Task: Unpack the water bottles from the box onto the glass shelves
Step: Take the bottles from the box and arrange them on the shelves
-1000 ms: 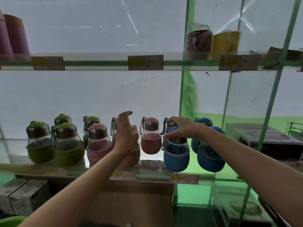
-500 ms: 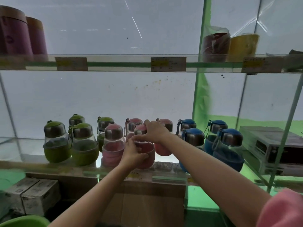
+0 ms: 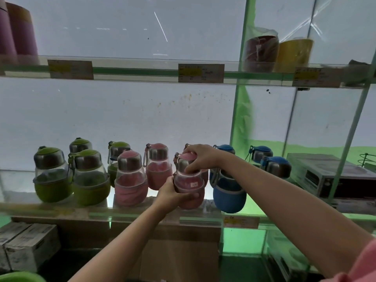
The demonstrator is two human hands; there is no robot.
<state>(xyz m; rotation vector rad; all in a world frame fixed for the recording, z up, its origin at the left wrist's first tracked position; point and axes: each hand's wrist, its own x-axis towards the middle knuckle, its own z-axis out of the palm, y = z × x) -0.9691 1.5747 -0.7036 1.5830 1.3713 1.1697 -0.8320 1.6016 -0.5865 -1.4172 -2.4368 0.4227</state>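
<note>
A pink bottle [image 3: 188, 181] is held upright at the front of the glass shelf [image 3: 142, 215], between another pink bottle [image 3: 131, 183] on its left and a blue bottle [image 3: 228, 192] on its right. Its sleeved lower body is gripped by the left hand [image 3: 173, 195], fingers curled underneath. Its steel cap is grasped from above by the right hand [image 3: 200, 158]. Green bottles [image 3: 89, 178] are lined up further left. A cardboard box [image 3: 179, 257] is seen below the shelf.
</note>
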